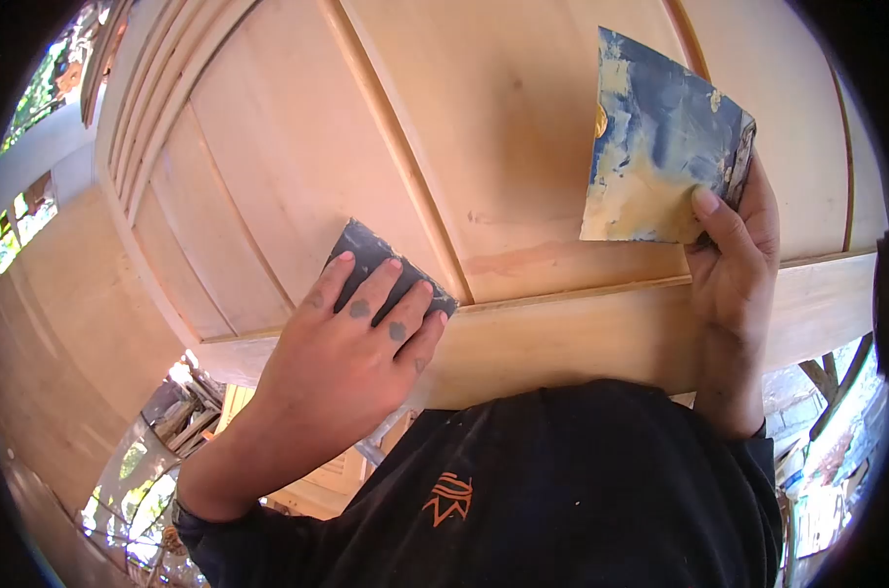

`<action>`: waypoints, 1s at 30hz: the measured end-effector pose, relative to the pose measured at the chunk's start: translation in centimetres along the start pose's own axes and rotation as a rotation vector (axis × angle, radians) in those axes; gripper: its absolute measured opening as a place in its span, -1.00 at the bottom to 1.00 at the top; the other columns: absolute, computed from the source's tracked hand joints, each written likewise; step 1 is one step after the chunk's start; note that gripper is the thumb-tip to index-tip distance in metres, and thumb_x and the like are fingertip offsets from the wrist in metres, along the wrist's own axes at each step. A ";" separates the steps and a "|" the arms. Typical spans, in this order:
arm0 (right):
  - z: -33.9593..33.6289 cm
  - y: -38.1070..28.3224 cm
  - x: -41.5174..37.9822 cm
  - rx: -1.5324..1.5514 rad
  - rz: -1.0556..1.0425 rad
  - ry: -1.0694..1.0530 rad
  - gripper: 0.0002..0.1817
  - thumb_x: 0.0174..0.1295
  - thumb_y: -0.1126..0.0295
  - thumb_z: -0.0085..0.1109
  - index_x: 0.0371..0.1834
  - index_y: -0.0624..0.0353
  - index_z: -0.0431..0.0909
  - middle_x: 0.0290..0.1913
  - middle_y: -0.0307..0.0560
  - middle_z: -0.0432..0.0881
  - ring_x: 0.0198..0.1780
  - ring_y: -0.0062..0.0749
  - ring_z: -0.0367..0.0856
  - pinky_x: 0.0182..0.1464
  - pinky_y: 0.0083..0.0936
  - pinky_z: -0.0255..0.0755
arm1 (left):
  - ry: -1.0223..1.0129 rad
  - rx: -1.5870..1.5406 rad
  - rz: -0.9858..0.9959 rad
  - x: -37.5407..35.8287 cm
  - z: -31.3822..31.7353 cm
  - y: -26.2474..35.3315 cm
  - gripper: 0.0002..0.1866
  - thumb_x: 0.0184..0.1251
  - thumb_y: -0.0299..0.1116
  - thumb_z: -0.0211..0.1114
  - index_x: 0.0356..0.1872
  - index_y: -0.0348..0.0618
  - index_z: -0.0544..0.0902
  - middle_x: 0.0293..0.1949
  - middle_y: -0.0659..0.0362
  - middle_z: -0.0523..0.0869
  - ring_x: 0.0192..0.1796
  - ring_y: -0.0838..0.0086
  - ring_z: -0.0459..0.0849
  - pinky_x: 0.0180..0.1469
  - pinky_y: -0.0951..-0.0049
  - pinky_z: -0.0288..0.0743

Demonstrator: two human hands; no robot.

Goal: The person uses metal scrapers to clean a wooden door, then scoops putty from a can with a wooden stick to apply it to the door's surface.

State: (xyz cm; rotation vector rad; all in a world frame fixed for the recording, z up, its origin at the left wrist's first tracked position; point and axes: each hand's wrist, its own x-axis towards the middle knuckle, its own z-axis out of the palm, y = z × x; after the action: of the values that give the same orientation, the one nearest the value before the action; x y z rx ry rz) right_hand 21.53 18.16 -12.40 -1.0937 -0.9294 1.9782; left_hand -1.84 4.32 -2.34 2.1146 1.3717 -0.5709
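My left hand [361, 338] is closed on a dark grey flat putty spreader [364, 242], its fingers spaced across the top face and its thumb hidden. The spreader's far edge lies against or just over a pale wooden panel [268, 127], near a raised strip; contact cannot be made out. My right hand [743, 240] grips a larger thin blue-grey plate [665, 137] by its right side, thumb on the face. Tan putty is smeared over that plate, with a yellowish lump at its left edge. The plate is held above the panel and casts a shadow on it.
Narrow wooden strips [395, 147] divide the panelled piece, and a raised wooden rail [582, 338] runs along its near side. A plain board [72, 323] stands at left. Wood scraps [185, 416] lie below it. My black shirt [562, 490] is close to the rail.
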 end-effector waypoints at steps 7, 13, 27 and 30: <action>-0.3 -0.2 0.7 -0.090 0.010 0.043 -0.39 0.21 0.54 -0.04 0.34 0.42 0.03 0.19 0.10 0.36 0.19 -0.34 0.41 0.21 -0.48 0.32 | -0.018 0.040 0.024 0.5 -0.1 0.0 -0.67 0.08 -0.34 0.10 -0.11 -0.09 0.63 0.03 0.13 0.57 0.16 0.20 0.45 0.26 0.00 0.19; -0.6 -0.1 1.0 -0.008 -0.010 0.047 -0.48 0.22 0.60 -0.08 0.28 0.40 0.12 0.08 0.03 0.46 0.09 -0.39 0.48 0.14 -0.49 0.38 | -0.043 0.026 0.050 0.8 0.0 -0.1 -0.68 0.08 -0.34 0.09 -0.14 -0.14 0.64 -0.02 0.09 0.57 0.12 0.17 0.47 0.24 -0.01 0.22; -0.8 -0.1 1.5 -0.123 -0.042 0.100 -0.41 0.23 0.54 -0.07 0.34 0.42 0.02 0.19 0.11 0.34 0.23 -0.30 0.36 0.22 -0.42 0.31 | -0.154 0.075 0.104 0.5 0.1 -1.7 -0.72 0.07 -0.35 0.11 -0.20 -0.17 0.64 -0.10 0.10 0.57 0.06 0.19 0.48 0.20 0.03 0.27; -1.4 0.0 1.5 -0.112 -0.033 0.104 -0.41 0.23 0.54 -0.07 0.33 0.42 0.03 0.19 0.11 0.34 0.23 -0.30 0.36 0.23 -0.41 0.30 | -0.163 0.072 0.099 0.2 0.4 -1.8 -0.72 0.07 -0.35 0.11 -0.20 -0.17 0.64 -0.09 0.11 0.57 0.07 0.19 0.48 0.20 0.04 0.27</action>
State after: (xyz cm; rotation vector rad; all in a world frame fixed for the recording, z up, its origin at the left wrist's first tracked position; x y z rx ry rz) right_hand 22.21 19.76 -13.52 -1.2240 -1.0054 1.8431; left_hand -3.48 4.75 -3.16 2.1276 1.1659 -0.7446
